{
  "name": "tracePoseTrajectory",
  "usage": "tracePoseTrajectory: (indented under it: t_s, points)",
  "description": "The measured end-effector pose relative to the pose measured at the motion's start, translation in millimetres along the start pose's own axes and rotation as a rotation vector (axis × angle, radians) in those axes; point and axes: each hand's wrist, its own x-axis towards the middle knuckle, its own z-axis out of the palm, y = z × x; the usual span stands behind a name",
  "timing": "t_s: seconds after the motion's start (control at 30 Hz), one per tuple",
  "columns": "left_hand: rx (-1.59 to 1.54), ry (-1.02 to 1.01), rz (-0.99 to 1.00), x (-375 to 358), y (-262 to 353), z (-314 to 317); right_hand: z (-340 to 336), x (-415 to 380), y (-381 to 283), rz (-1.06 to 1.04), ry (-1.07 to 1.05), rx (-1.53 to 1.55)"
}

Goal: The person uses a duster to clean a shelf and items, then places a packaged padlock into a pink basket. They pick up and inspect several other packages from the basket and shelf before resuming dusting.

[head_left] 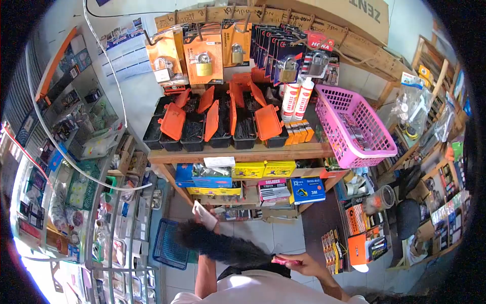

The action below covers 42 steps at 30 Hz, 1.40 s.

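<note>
My right hand (305, 264) is closed around the pink handle of a black feather duster (228, 247). The duster lies sideways in front of my body, its fluffy end pointing left. My left hand (216, 227) is mostly hidden behind the feathers. It grips a pale, flat rectangular item (205, 215), whose kind I cannot make out. The duster's bushy end overlaps the left forearm and the lower edge of that item.
Ahead stands a wooden shelf (243, 152) with black bins (192, 134) under orange lids, white sealant tubes (297, 101) and a pink basket (354, 126). Padlocks (203, 64) hang above. A glass display case (101, 202) borders the left; a blue basket (172, 243) sits low beside it.
</note>
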Motion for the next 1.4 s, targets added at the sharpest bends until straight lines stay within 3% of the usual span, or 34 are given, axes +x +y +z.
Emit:
tracePoseTrajectory:
  t_s: [0.03, 0.07, 0.13, 0.17, 0.2, 0.27, 0.3, 0.33, 0.4, 0.43, 0.47, 0.5, 0.6, 0.63, 0.67, 0.7, 0.8, 0.83, 0.97, 1.0, 1.1, 1.13, 1.17, 1.2, 1.27, 1.33, 1.4]
  points:
    - [0.035, 0.033, -0.003, -3.5, -3.5, 21.6, 0.6, -1.3, -6.8, 0.142, -0.001, -0.211]
    - [0.07, 0.068, -0.005, -5.6, -4.4, 36.5, 6.7, 0.4, -10.7, 0.135, -0.001, -0.213]
    - [0.377, 0.065, 0.211, 6.6, 0.9, 44.3, 22.5, 6.9, -16.9, -0.042, 0.191, -0.056]
    - [0.193, 0.277, 0.011, -1.9, 1.0, 62.6, 23.9, 7.0, -18.8, -0.005, 0.178, -0.059]
    - [0.192, 0.281, 0.017, 4.3, 3.6, 46.4, 22.9, 7.1, -20.7, -0.003, 0.171, -0.059]
    - [0.452, -0.024, 0.059, 20.6, 9.6, -8.7, 19.4, 5.0, -25.6, -0.004, 0.062, -0.069]
    - [0.298, -0.061, 0.039, 18.8, 10.2, -14.8, 20.1, 4.6, -24.1, 0.008, 0.05, -0.062]
    - [0.156, -0.232, 0.093, 9.5, 4.0, 29.7, 21.0, 6.5, -19.8, -0.032, 0.146, -0.093]
    - [0.17, 0.092, 0.069, -2.2, -1.8, 70.4, 21.1, 6.6, -11.7, -0.059, 0.227, -0.118]
    - [0.211, 0.096, 0.058, -0.9, 0.0, 59.9, 16.8, 4.1, -8.3, -0.044, 0.177, -0.17]
    - [0.6, -0.011, 0.228, 27.3, 19.4, -56.0, 12.2, 3.7, -3.4, -0.033, 0.127, -0.224]
    - [0.602, 0.001, 0.236, 18.6, 18.4, -42.4, 12.5, 2.6, 13.7, -0.081, 0.18, -0.089]
    - [0.137, 0.042, 0.039, -1.9, -3.4, 62.3, 14.4, 3.7, 2.6, -0.052, 0.278, -0.15]
    - [0.118, 0.129, 0.017, -3.2, -3.4, 65.4, 12.6, 3.3, 1.0, -0.1, 0.223, -0.105]
    - [0.277, -0.023, 0.082, 5.3, -0.3, 50.0, 9.4, -0.3, 4.7, -0.093, 0.212, -0.106]
    - [0.277, -0.016, 0.088, 3.2, -0.3, 44.0, 5.8, -4.5, 11.4, -0.062, 0.25, -0.148]
    - [0.115, 0.197, 0.072, -0.9, -13.8, 77.6, 4.6, -5.1, 5.0, -0.012, 0.294, -0.192]
    - [-0.042, -0.136, -0.039, 6.6, -2.2, 26.9, 4.2, -6.2, 1.0, 0.013, 0.296, -0.197]
    - [0.212, -0.12, 0.118, -2.1, -16.7, 54.9, -1.9, -6.3, 5.6, 0.026, 0.251, -0.184]
    - [0.105, 0.063, -0.017, -5.8, -12.5, 68.1, 3.6, -3.0, 2.7, -0.031, 0.251, -0.148]
    - [0.151, 0.024, -0.044, 3.1, -4.3, 14.9, -0.7, -5.1, -2.8, -0.089, 0.233, -0.131]
    - [0.292, 0.009, 0.077, 8.6, 1.9, -9.9, -5.8, -7.6, -5.3, -0.09, 0.201, -0.153]
    - [0.43, -0.014, 0.2, 20.3, 2.9, -33.6, -11.4, -8.4, -11.4, -0.174, 0.271, -0.138]
    - [0.145, 0.188, 0.022, -8.2, -9.8, 63.7, -22.0, -11.6, -11.8, -0.183, 0.306, -0.136]
    - [0.264, -0.058, -0.056, 2.0, -1.4, 31.5, -44.2, -18.9, -10.4, -0.209, 0.532, -0.301]
    - [0.22, -0.038, -0.09, 1.7, -2.6, 26.0, -56.0, -13.1, -30.3, -0.278, 0.812, -0.162]
    - [0.21, 0.007, -0.094, -0.6, -3.4, 29.3, -79.8, -14.0, -34.5, -0.217, 0.893, 0.022]
